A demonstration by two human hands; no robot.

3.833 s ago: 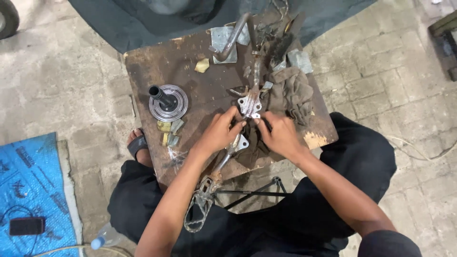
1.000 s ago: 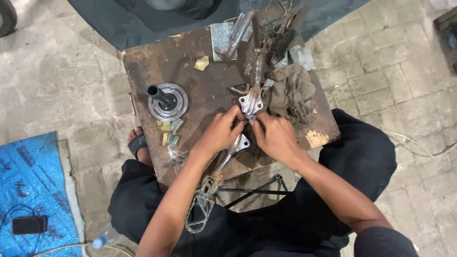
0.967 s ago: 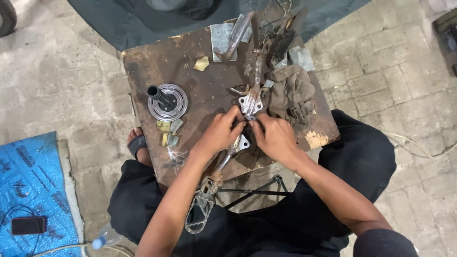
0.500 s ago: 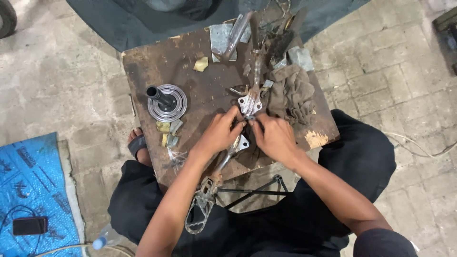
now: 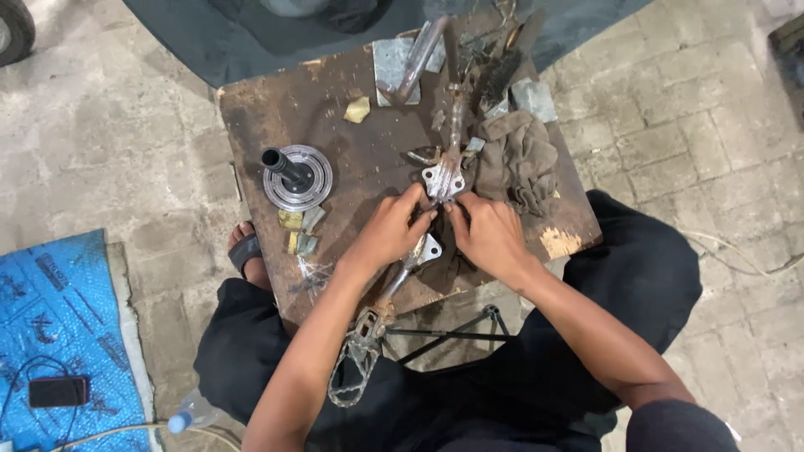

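Observation:
Both hands meet over a small metal bracket plate (image 5: pixel 443 179) on a dark, stained wooden board (image 5: pixel 335 134). My left hand (image 5: pixel 387 230) has its fingertips pinched at the plate's lower left edge. My right hand (image 5: pixel 488 234) presses its fingertips at the plate's lower right. A long metal rod (image 5: pixel 455 109) runs from the plate toward the far side. Under my left wrist a metal lever with a toothed foot peg (image 5: pixel 356 368) slants down off the board's near edge.
A round metal disc with a black shaft (image 5: pixel 296 176) stands on the left of the board. A grey rag (image 5: pixel 519 159) lies at the right, tools and metal plates (image 5: pixel 419 59) at the far edge. A blue mat (image 5: pixel 50 335) with a phone (image 5: pixel 57 391) lies on the paved floor.
Almost nothing differs; both hands stay at the bracket plate with only small finger shifts.

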